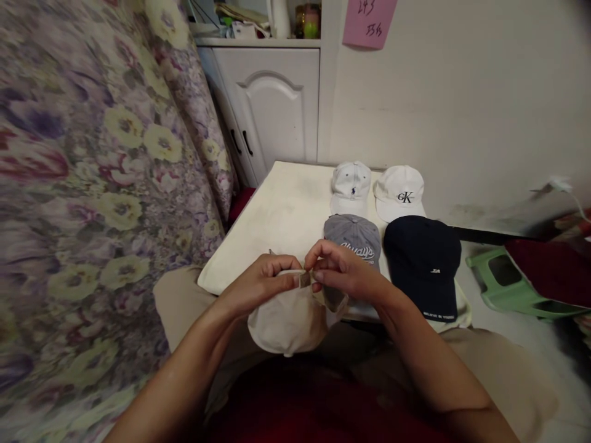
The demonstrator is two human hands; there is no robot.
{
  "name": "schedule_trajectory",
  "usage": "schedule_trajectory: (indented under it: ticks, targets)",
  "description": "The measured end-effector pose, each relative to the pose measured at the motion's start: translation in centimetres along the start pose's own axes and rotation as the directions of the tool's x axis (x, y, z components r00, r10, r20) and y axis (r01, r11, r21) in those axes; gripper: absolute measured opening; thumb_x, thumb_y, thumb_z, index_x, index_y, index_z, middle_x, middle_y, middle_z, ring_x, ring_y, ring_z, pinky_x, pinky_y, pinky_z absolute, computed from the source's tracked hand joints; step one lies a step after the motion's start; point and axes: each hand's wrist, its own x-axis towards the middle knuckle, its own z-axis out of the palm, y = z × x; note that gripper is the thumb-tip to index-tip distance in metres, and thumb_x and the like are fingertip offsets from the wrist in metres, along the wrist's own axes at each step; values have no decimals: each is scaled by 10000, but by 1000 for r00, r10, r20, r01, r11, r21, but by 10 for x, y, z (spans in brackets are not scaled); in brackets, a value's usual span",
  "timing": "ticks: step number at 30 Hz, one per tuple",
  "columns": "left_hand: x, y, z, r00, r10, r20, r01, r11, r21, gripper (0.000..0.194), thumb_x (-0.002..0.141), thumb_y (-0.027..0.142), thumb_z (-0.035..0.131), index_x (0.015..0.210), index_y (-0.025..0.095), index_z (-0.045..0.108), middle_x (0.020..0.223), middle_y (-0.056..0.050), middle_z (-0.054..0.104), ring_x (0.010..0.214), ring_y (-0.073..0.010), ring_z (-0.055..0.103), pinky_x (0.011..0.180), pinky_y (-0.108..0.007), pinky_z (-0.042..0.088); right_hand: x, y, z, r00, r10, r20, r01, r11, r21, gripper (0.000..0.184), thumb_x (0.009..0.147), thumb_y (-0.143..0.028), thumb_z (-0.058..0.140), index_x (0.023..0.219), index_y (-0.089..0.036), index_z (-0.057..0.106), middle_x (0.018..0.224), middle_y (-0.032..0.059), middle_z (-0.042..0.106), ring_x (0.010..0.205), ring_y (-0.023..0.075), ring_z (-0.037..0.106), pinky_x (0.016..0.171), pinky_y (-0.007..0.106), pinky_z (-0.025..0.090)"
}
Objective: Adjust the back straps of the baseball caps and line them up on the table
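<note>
A cream baseball cap (287,323) is held in front of my lap, its crown turned down toward me and its rim up. My left hand (272,277) is closed on the rim, with the thumb beside a small brownish patch at the edge, perhaps part of the strap. My right hand (339,267) pinches the cap's strap close to my left fingertips. The exact grip of the right fingertips is too small to make out. Just beyond my right hand lies a grey cap (351,232) with white script lettering, partly hidden by that hand.
On the cream-covered table (281,209) sit a white cap with a small dark logo (351,184), a white cap with black letters (401,192) and a navy cap (422,258). A floral curtain (115,184) hangs at left. A green stool (503,289) stands at right.
</note>
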Motion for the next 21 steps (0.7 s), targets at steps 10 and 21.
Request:
schedule_trajectory:
  ticks: [10,21]
  targets:
    - [-1,0,0,999,-7,52,10,999,-51,244,787,389,650,727,155,616,648,38,512,581,-92,405,503,-184,307,-1,-3,6,999,-27,-28,25,997,-70,142,828,-84,560,842,-206,489,781,-17,555,732,117,607,655,265,503]
    - [-4,-1,-1,994,16,106,-20,999,38,281,861,396,563,716,155,554,614,55,452,558,-89,363,498,-198,275,-6,-10,10,1000,3,-19,-6,986,-168,143,828,-61,543,855,-194,495,820,-17,567,728,116,646,654,257,484]
